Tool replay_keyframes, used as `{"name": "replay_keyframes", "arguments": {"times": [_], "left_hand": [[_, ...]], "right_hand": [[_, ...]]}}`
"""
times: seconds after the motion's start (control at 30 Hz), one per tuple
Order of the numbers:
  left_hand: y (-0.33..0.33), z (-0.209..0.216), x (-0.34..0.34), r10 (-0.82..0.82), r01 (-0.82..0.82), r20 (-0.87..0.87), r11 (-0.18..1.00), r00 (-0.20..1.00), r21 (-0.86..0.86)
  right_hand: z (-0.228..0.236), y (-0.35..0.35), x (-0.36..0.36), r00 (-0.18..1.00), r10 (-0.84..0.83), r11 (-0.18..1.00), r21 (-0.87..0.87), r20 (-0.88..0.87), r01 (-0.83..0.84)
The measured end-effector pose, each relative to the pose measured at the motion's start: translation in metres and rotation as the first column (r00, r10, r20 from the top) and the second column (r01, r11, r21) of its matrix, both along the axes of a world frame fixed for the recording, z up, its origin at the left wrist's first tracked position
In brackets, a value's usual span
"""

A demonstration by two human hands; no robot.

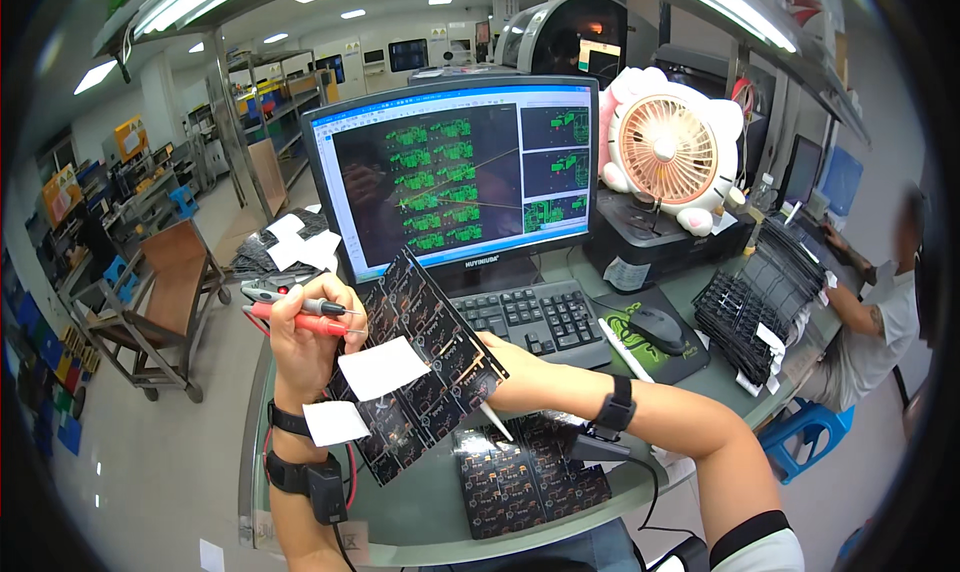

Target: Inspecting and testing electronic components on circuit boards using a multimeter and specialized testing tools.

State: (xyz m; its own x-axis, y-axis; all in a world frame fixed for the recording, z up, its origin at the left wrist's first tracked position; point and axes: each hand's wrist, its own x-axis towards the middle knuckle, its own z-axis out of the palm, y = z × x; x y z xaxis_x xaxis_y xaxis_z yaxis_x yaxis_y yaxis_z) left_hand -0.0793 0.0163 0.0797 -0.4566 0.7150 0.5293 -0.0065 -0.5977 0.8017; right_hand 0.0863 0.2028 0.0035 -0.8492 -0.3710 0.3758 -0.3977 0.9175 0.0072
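Left of centre, the left hand was closed round two probes; at centre, the right hand clasped a board, fingertips hidden behind it.

The scene was viewed from the wearer's head through a fisheye lens, directed forward and down across the workbench. The left hand and right hand were covered at close range, with the monitor faced just beyond them. Toward the rim, edges were bent and detail could hardly be judged.
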Motion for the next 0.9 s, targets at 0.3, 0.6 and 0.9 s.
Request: {"name": "replay_keyframes", "arguments": {"times": [0.3,0.6,0.9], "left_hand": [[0.007,-0.003,0.012,-0.116,0.100,-0.167,0.990,0.979,-0.101],[0.039,-0.035,0.050,-0.343,0.172,-0.310,0.867,0.887,-0.468],[0.060,-0.058,0.057,-0.433,0.180,-0.360,0.809,0.826,-0.560]], "right_hand": [[0.010,0.019,0.024,0.997,0.011,0.999,-0.048,-0.074,-0.015],[0.002,0.051,0.101,0.953,-0.177,0.616,-0.728,0.244,0.301],[-0.024,0.057,0.107,0.965,-0.098,0.294,-0.920,0.241,0.260]]}}
